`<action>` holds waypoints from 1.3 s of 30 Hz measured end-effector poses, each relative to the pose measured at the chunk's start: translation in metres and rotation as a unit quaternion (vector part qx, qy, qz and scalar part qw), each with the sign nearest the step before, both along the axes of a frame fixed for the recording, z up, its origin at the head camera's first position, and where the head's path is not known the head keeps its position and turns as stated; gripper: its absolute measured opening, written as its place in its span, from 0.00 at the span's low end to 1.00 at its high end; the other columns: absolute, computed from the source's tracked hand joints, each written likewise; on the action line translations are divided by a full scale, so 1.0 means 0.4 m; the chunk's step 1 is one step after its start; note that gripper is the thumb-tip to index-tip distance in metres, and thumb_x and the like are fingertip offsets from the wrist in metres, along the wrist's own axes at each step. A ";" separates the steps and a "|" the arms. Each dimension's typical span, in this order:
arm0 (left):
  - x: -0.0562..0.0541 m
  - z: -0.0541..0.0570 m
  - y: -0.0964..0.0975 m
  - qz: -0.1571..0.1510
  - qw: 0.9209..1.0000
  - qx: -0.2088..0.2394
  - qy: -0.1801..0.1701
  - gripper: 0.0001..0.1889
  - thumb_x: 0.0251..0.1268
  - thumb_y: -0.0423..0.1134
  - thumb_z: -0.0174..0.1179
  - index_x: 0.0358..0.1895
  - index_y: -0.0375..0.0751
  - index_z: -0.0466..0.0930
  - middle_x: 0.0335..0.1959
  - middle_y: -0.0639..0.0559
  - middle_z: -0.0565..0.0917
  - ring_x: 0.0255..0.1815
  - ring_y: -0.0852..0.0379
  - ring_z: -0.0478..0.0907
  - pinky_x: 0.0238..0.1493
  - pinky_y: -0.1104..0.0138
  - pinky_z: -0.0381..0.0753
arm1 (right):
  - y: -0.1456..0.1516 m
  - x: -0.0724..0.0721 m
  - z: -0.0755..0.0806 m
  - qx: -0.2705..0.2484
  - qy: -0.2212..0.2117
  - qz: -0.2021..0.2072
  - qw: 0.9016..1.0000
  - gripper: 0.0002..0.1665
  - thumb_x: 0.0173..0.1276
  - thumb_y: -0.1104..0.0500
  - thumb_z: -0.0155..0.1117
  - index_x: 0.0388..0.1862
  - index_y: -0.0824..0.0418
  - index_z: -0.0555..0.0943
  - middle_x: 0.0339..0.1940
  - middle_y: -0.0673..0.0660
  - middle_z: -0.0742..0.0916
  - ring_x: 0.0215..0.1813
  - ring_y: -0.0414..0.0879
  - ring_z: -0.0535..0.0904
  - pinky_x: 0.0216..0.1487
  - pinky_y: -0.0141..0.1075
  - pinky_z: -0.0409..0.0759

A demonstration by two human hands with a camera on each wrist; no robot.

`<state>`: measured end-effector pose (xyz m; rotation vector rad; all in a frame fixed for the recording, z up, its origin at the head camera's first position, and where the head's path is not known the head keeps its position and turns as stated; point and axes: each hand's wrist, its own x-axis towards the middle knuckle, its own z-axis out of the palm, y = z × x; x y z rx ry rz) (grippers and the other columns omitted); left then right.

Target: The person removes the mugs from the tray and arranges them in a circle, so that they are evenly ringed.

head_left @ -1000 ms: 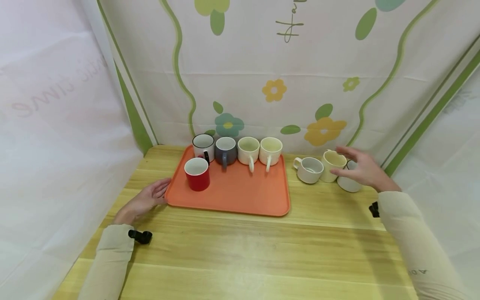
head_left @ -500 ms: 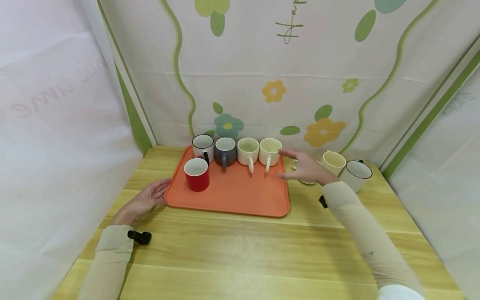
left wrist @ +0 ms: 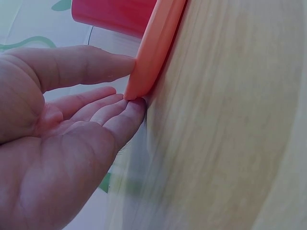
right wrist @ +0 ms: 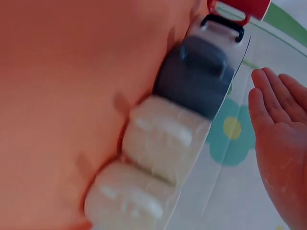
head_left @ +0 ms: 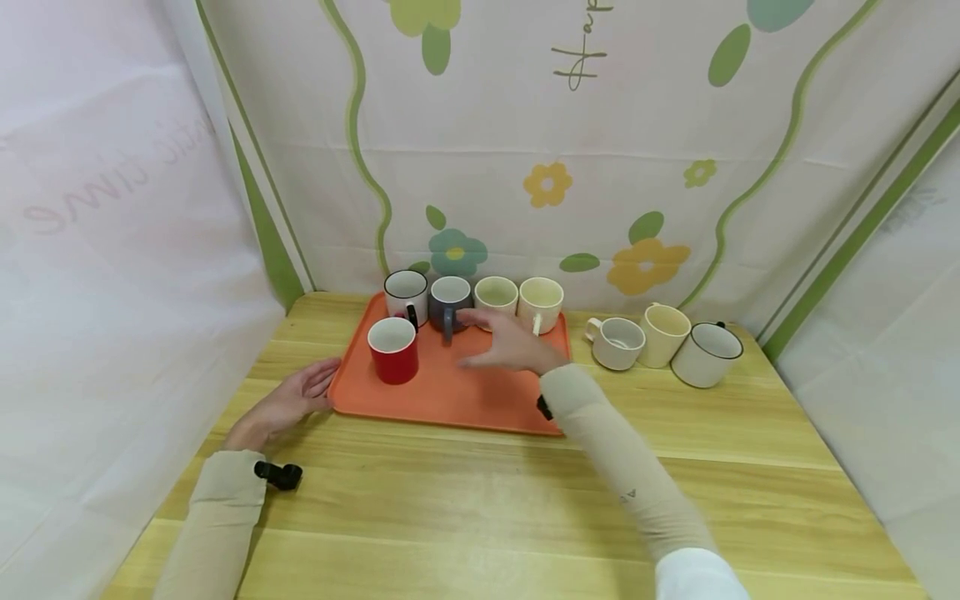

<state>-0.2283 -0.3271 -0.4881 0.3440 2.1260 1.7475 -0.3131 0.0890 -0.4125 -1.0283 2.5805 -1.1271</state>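
Note:
My left hand (head_left: pixel 288 404) rests against the left edge of the orange tray (head_left: pixel 435 404); up close in the left wrist view, thumb and fingertips touch its rim. Over the tray's middle hovers my right hand (head_left: pixel 513 342), empty, its fingers extended and thumb apart. In the tray's back row stand a black-rimmed white mug (head_left: pixel 401 307), a dark grey-blue mug (head_left: pixel 442 315) and two cream mugs, the left one (head_left: pixel 496 292) partly hidden by my right hand, the other (head_left: pixel 540 302) at the right end. A red mug (head_left: pixel 394 360) stands before the black-rimmed one.
Right of the tray, on the wooden table (head_left: pixel 450 500), stand a low white cup (head_left: pixel 618 348), a pale yellow mug (head_left: pixel 664 337) and another black-rimmed white mug (head_left: pixel 705 358). A floral-patterned cloth (head_left: pixel 487 192) hangs behind, with white cloth on both sides.
My right hand has swept left from above the cups on the right to over the tray, uncovering them. My left hand and the mugs have stayed put.

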 end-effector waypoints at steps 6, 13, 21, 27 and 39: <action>-0.001 -0.004 -0.002 -0.004 1.000 0.006 -0.002 0.45 0.72 0.18 0.54 0.85 0.26 0.38 0.87 0.28 0.41 0.86 0.27 0.37 0.65 0.83 0.74 | -0.105 0.011 -0.032 -0.031 -0.018 -0.017 0.999 0.53 0.59 0.43 0.83 0.79 0.60 0.72 0.76 0.57 0.80 0.77 0.56 0.76 0.80 0.49 0.73; -0.005 -0.008 -0.002 -0.002 1.000 0.007 -0.002 0.45 0.71 0.18 0.55 0.85 0.27 0.39 0.87 0.28 0.41 0.86 0.28 0.38 0.65 0.83 0.74 | -0.198 0.011 -0.071 -0.035 -0.004 -0.056 0.998 0.54 0.60 0.38 0.81 0.79 0.60 0.72 0.75 0.58 0.81 0.76 0.56 0.77 0.76 0.50 0.77; -0.002 -0.001 0.003 0.001 1.000 -0.009 0.002 0.45 0.72 0.20 0.56 0.85 0.27 0.39 0.87 0.28 0.42 0.86 0.27 0.39 0.64 0.84 0.74 | -0.279 0.023 -0.099 -0.037 -0.005 -0.119 0.992 0.53 0.59 0.38 0.82 0.77 0.57 0.73 0.69 0.54 0.83 0.69 0.53 0.80 0.70 0.46 0.82; -0.002 0.001 0.002 0.004 1.000 -0.012 -0.001 0.45 0.72 0.19 0.56 0.85 0.27 0.39 0.87 0.29 0.42 0.86 0.28 0.40 0.64 0.83 0.75 | -0.321 0.034 -0.114 -0.074 -0.016 -0.158 0.985 0.49 0.57 0.40 0.85 0.73 0.56 0.76 0.61 0.51 0.87 0.60 0.45 0.82 0.62 0.39 0.86; -0.004 -0.002 0.002 0.002 1.000 -0.005 -0.002 0.45 0.71 0.19 0.55 0.85 0.27 0.39 0.87 0.29 0.41 0.86 0.28 0.40 0.64 0.83 0.75 | -0.345 0.042 -0.111 -0.075 0.007 -0.209 0.975 0.44 0.54 0.43 0.87 0.66 0.57 0.80 0.56 0.53 0.89 0.56 0.47 0.83 0.57 0.38 0.86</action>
